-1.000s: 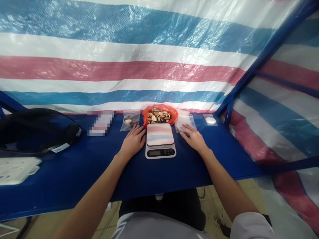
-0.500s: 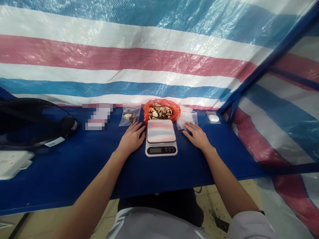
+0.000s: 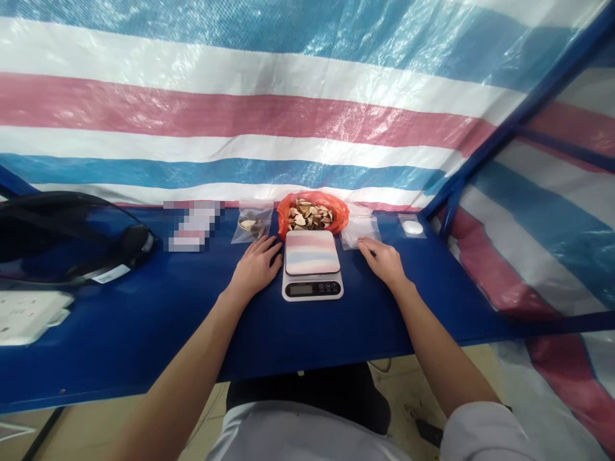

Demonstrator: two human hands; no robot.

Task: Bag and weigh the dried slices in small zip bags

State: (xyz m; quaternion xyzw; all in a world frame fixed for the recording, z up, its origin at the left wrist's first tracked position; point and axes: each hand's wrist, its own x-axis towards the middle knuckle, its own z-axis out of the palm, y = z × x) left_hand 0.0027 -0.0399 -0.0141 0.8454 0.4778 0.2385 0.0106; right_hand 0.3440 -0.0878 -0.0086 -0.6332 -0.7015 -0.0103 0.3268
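Left of the digital scale (image 3: 312,264), the left hand (image 3: 254,266) is laid flat, fingers slightly spread, empty; right of the scale, the clear plastic bag (image 3: 355,226), judged light, limp, best pinched by its near edge, is touched by the curled right hand (image 3: 384,260), grip indeterminable.

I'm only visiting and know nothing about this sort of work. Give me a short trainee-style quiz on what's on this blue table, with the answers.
1. What sits just beyond the flat white digital scale?
a) A white power strip
b) An open red-orange plastic bag of brown-and-cream pieces
c) A black strap with a label

2. True or false: a heap of brown-and-cream pieces lies on the scale's top plate.

3. Fill in: of the person's two, the hand nearer the white rounded object in a small clear bag is the ____ hand.

Key: 1: b. 2: False. 3: right hand.
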